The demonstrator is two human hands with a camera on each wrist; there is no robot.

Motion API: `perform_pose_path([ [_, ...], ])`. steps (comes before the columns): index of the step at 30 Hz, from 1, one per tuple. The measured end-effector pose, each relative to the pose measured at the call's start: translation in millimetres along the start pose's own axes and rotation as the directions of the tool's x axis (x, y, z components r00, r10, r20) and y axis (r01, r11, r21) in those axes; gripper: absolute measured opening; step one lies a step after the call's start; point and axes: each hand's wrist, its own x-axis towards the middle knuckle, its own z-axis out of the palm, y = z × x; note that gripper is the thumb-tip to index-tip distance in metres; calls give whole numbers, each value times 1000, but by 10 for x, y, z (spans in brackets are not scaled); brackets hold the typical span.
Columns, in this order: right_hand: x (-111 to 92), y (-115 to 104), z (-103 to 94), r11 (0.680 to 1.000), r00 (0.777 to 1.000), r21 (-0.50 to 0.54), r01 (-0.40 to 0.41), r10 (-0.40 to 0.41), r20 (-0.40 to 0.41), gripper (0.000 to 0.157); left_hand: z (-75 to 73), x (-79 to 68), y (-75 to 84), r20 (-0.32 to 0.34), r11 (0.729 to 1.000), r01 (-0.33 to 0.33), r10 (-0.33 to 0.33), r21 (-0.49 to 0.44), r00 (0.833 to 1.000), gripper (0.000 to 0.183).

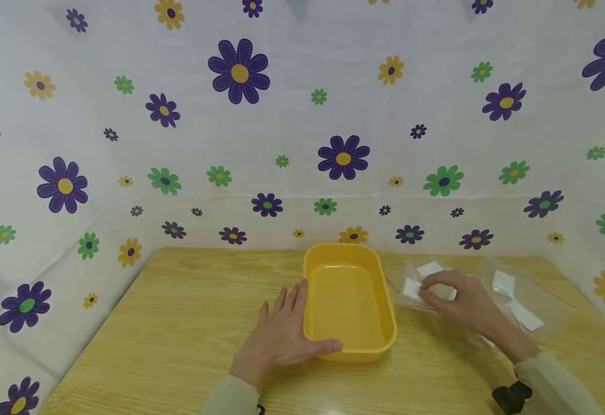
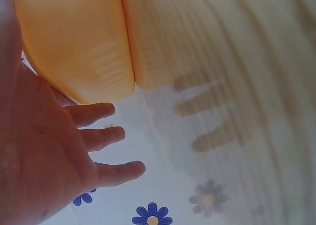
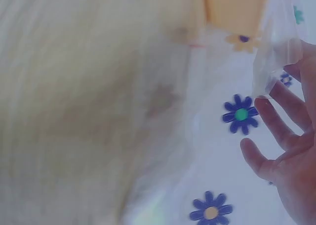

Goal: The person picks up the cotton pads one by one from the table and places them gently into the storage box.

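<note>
A yellow plastic tub stands on the wooden table. My left hand rests against its left side, fingers straight and spread, with the thumb lying over the near rim. In the left wrist view the fingers extend beside the tub wall. To the right of the tub, my right hand pinches a clear plastic bag with white pieces in it between thumb and index finger. The right wrist view shows the clear film at the fingertips, the other fingers loosely bent.
More clear bags with white contents lie on the table at the right, partly behind the right forearm. A flower-print cloth hangs behind the table and along both sides.
</note>
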Motion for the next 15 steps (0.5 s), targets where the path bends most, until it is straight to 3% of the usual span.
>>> perform_pose_path([
  [7, 165, -230, -17, 991, 993, 65, 117, -115, -34, 31, 6, 25, 1, 16, 1000, 22, -21, -17, 1000, 130],
  [15, 312, -454, 77, 990, 992, 68, 126, -125, -6, 25, 14, 35, 7, 18, 999, 22, -22, -28, 1000, 131],
])
